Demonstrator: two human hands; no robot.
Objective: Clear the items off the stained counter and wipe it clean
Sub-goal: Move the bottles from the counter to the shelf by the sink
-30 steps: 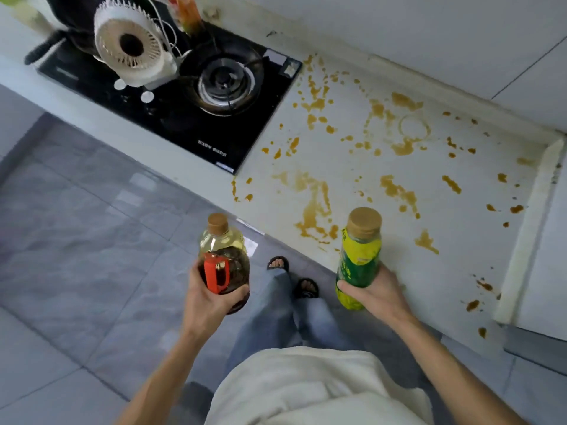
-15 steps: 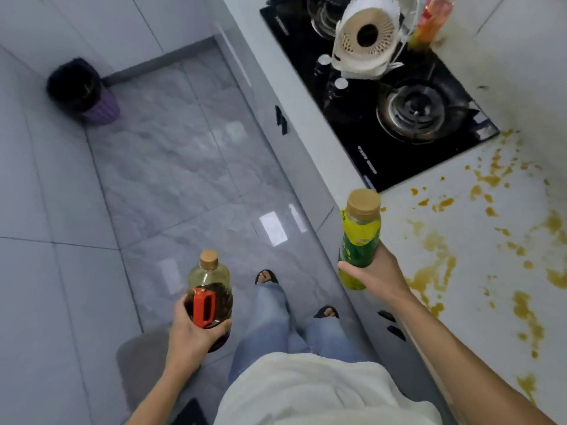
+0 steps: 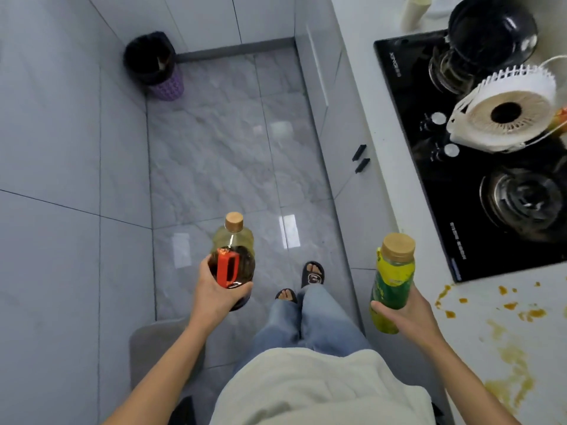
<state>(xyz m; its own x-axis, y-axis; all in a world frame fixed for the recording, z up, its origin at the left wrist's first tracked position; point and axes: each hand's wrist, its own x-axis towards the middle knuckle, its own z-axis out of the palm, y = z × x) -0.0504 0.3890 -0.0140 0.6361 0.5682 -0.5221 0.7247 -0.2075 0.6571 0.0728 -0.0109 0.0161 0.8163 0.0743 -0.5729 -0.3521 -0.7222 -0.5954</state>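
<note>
I have both hands full and away from the counter. My left hand (image 3: 219, 289) curls its fingers under and around the round clear bottle of dark liquid with a red handle and tan cap (image 3: 232, 259), held out over the grey marble-tiled floor (image 3: 221, 154). My right hand (image 3: 405, 315) wraps the yellow-green labelled plastic bottle with a tan cap (image 3: 392, 280), thumb across its front, just left of the counter's near edge.

I judge the clearing part well along: the visible corner of the white stained counter (image 3: 478, 342), at the near right, carries no items, only orange-brown splashes (image 3: 509, 357). Most of it lies out of view, so I cannot say it is fully cleared.

Left to do, as I read it: set these two bottles down somewhere off the stained patch, find a cloth, and wipe. No cloth is visible.
</note>
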